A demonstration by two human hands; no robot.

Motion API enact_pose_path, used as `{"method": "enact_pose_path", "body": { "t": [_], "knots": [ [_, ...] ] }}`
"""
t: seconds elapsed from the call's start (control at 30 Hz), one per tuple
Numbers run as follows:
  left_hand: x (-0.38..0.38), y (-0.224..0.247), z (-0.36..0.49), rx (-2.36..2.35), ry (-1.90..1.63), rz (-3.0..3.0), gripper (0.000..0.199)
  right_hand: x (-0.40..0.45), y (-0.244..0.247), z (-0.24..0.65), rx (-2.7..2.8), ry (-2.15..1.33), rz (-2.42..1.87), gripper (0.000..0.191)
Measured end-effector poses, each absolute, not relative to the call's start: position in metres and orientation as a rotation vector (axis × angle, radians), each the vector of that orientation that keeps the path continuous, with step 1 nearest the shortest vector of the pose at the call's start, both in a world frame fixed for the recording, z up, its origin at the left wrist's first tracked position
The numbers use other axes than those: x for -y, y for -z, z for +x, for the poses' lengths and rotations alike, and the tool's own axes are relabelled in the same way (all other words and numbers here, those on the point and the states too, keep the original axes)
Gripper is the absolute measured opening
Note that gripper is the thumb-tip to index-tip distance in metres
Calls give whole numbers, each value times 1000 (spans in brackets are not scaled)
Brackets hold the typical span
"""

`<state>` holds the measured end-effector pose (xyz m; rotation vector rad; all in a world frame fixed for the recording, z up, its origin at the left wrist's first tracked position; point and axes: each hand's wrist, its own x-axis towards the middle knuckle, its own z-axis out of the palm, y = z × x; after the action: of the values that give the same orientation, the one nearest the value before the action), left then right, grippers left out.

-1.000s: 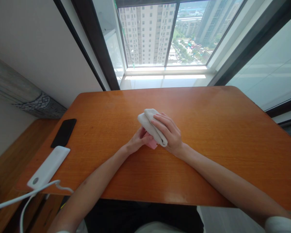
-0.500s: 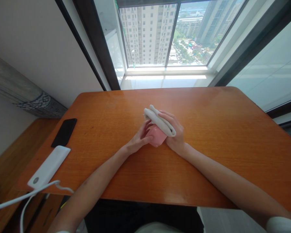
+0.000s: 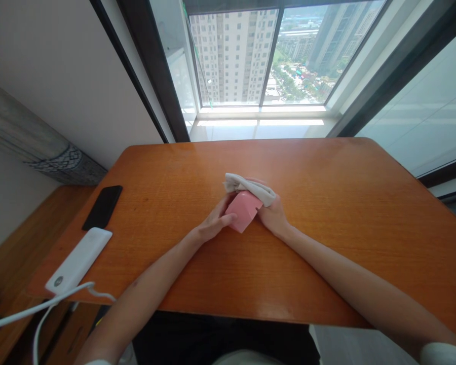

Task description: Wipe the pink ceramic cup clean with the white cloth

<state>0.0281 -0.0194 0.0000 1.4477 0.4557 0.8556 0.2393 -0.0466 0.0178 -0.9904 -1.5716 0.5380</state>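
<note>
While left hand (image 3: 216, 223) clenches pink object (image 3: 243, 212), right hand (image 3: 274, 217) clasps white cloth (image 3: 249, 186); black phone (image 3: 102, 208), power bank (image 3: 78, 260) nearby.

Pink object (image 3: 243, 212): upper end covered by the white cloth (image 3: 249, 186), so its full shape cannot be told.
Right grip (image 3: 273, 217): fingers hidden behind the cloth and object.
White cable (image 3: 23, 317): cut off by the picture's left edge.
Right sleeve (image 3: 443, 355): cut off by the bottom edge.
Street below (image 3: 294, 81): too small to tell details.
</note>
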Motion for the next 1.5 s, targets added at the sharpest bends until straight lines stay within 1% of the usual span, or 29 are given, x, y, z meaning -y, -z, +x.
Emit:
{"method": "enact_pose_path", "body": {
  "t": [0.07,0.13,0.23,0.33,0.43,0.5,0.63,0.7,0.77,0.87,0.93,1.0,1.1,1.23,1.33,1.4,1.5],
  "knots": [
    [21,-5,30,-427,-834,1438,83,48,-19,242,1577,-488,-965,38],
    [24,-7,31,-417,-818,1385,79,52,-22,244,1654,-342,-905,44],
    [27,-5,31,-439,-782,1314,65,59,-29,245,1827,-99,-799,49],
    [28,0,30,-467,-762,1304,59,63,-33,244,1883,-6,-771,52],
    [27,2,31,-500,-806,1294,61,62,-33,241,1817,-91,-804,53],
    [25,2,32,-517,-844,1316,68,57,-30,240,1726,-219,-873,48],
    [21,3,32,-528,-852,1360,88,43,-21,243,1625,-578,-956,35],
    [20,2,31,-518,-828,1364,89,39,-19,244,1627,-666,-945,33],
    [21,-1,30,-495,-823,1384,87,42,-21,244,1618,-609,-943,37],
    [23,-4,29,-485,-832,1375,84,53,-27,242,1667,-358,-926,47],
    [26,-4,29,-519,-775,1337,79,62,-32,241,1764,-213,-868,52],
    [29,-2,29,-567,-712,1309,76,67,-35,240,1840,-162,-824,55],
    [29,2,29,-616,-746,1305,78,65,-34,240,1826,-236,-880,52],
    [22,11,28,-608,-896,1316,91,51,-25,240,1679,-497,-981,42],
    [18,15,27,-573,-922,1295,90,42,-21,240,1672,-671,-983,40],
    [18,14,26,-549,-918,1285,89,42,-24,240,1649,-670,-995,38],
    [21,8,28,-493,-903,1210,90,49,-35,238,1595,-519,-1031,38]
  ]
}}
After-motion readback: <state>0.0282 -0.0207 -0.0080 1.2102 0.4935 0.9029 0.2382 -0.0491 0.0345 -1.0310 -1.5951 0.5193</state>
